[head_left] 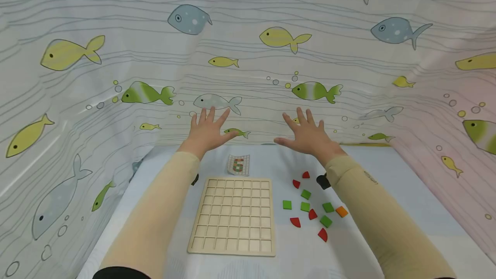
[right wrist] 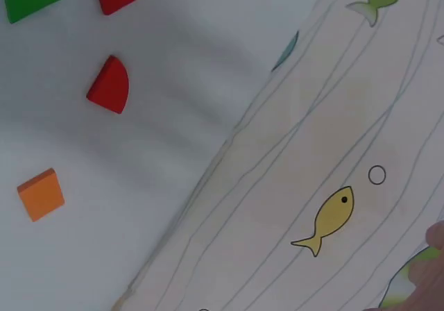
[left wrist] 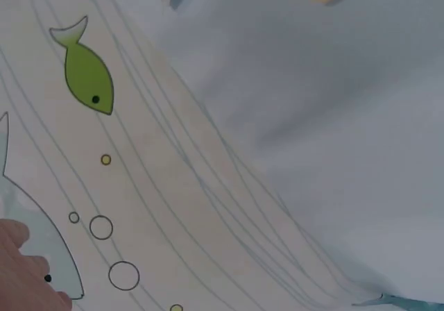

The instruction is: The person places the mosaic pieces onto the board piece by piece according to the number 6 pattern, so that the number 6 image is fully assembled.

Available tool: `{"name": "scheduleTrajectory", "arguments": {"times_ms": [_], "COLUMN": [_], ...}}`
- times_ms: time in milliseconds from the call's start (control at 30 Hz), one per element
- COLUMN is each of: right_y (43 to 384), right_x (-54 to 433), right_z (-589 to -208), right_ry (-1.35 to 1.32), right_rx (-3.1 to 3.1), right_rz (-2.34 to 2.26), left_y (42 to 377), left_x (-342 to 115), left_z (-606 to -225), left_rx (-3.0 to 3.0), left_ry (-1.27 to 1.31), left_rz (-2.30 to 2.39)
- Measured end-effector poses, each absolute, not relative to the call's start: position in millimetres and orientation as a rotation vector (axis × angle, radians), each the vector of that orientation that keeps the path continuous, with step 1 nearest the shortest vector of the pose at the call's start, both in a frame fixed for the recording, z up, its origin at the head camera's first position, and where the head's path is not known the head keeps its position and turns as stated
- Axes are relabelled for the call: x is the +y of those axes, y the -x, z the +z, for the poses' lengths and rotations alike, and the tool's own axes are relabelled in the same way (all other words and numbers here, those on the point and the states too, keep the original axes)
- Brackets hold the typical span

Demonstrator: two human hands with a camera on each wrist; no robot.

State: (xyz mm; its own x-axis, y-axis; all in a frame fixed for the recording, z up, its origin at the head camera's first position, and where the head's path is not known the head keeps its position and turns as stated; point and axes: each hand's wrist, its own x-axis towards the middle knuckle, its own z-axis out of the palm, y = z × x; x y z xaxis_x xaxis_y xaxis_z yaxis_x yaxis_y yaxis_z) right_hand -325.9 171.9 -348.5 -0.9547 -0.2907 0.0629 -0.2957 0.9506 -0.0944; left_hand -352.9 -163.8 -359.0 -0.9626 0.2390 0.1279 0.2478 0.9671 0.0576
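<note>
Both hands are held out above the far part of the table with fingers spread, holding nothing. The left hand (head_left: 206, 134) is up and beyond the wooden grid board (head_left: 235, 216), near a small pattern card (head_left: 238, 165) with a printed coloured figure. On the right, the right hand (head_left: 307, 134) is raised beyond the loose pieces. Among these are green squares (head_left: 287, 205), red quarter-circle pieces (head_left: 295, 222) and an orange square (head_left: 342, 211). Only fingertips of the left hand (left wrist: 28, 276) and right hand (right wrist: 427, 269) show in the wrist views.
A white cloth (head_left: 248, 68) printed with fish hangs behind the table and along both sides. The pale table (head_left: 372, 175) runs back to it. Black wrist straps (head_left: 323, 181) show under the sleeves.
</note>
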Motion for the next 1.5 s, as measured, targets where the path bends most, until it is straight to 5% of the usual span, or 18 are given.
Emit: {"name": "scheduleTrajectory", "arguments": {"times_ms": [1500], "right_y": [197.5], "right_x": [216.7], "right_z": [-427.5], "right_ry": [-0.527], "right_rx": [-2.990], "right_rz": [0.577], "left_y": [221.0], "left_x": [-220.7], "left_z": [-441.3], "left_rx": [-2.893], "left_ry": [0.553], "left_rz": [-0.802]}}
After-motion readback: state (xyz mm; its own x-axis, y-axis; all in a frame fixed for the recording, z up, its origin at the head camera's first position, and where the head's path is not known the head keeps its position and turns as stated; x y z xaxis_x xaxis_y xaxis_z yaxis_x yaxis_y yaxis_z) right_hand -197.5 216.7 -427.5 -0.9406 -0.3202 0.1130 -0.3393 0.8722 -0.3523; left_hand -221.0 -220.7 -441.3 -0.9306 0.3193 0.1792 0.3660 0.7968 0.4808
